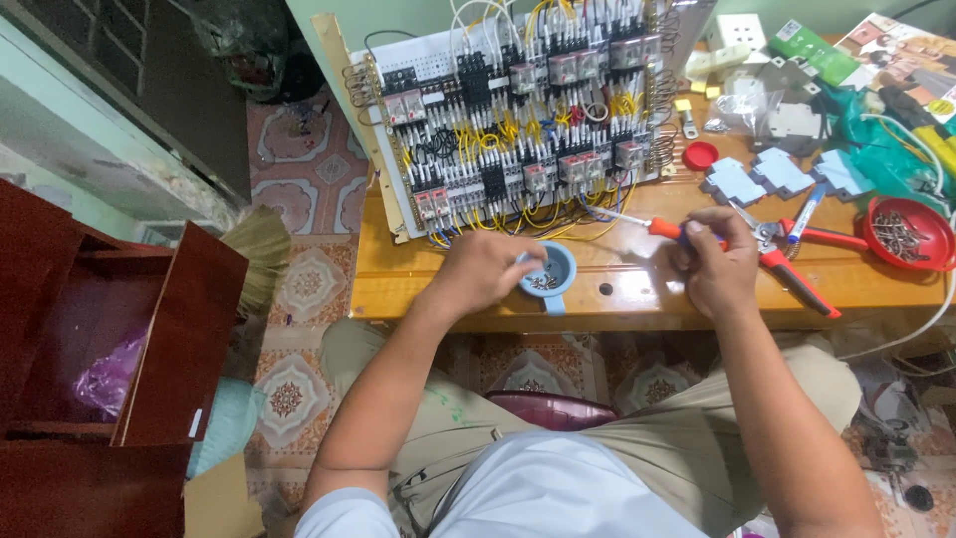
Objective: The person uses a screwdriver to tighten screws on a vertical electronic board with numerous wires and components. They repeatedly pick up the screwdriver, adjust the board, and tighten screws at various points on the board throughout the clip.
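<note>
Left hand: forearm reaches forward from the lower left, elbow bent, wrist tipped down, back of hand up. Fingers curled and bunched, tips pinched together on the thumb side. Right hand: forearm comes up from the lower right, wrist nearly straight, fingers wrapped closed in a fist-like grip, thumb on top. Hands level, well apart, both bare.

Left hand dipping fingers into small blue cup of screws; right hand gripping orange-handled screwdriver, tip toward wired relay panel; red pliers just beside.
</note>
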